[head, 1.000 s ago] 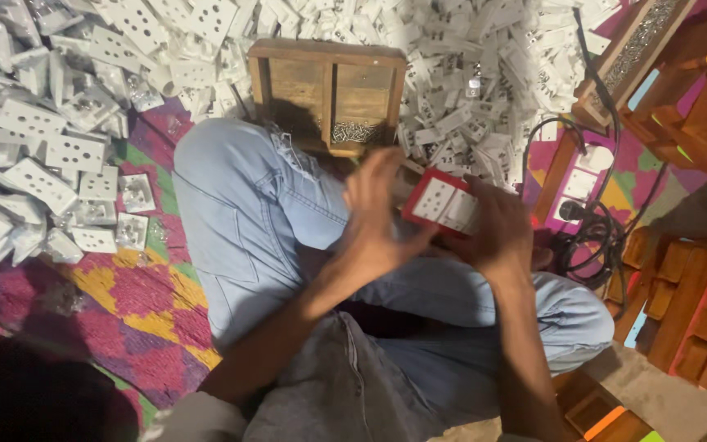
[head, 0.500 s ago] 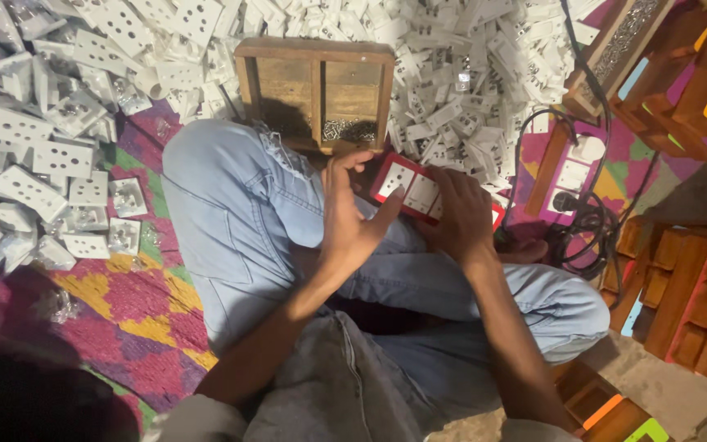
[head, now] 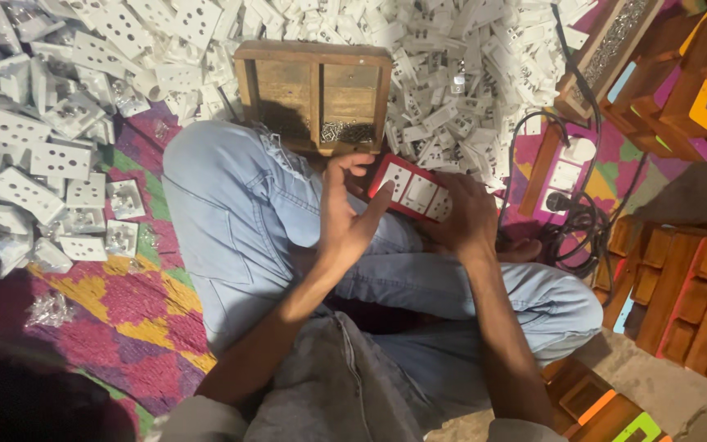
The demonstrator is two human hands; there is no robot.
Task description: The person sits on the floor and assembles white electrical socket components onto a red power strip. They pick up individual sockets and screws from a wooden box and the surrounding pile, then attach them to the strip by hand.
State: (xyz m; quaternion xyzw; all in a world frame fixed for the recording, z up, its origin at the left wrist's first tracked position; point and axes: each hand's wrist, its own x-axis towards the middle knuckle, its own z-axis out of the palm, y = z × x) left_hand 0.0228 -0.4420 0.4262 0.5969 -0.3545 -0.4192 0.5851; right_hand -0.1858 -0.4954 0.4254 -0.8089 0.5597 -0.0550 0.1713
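My right hand [head: 468, 217] grips the red switch board [head: 412, 192] by its right end, and my left hand [head: 345, 214] lies open against its left end, fingers raised. Since a moment ago the board has come down closer to my knees, just below the wooden tray [head: 314, 96]. My fingers hide the board's right edge. Small dark screws [head: 347, 131] in the tray blur together. White plates [head: 51, 160] are heaped on the patterned cloth [head: 137, 299].
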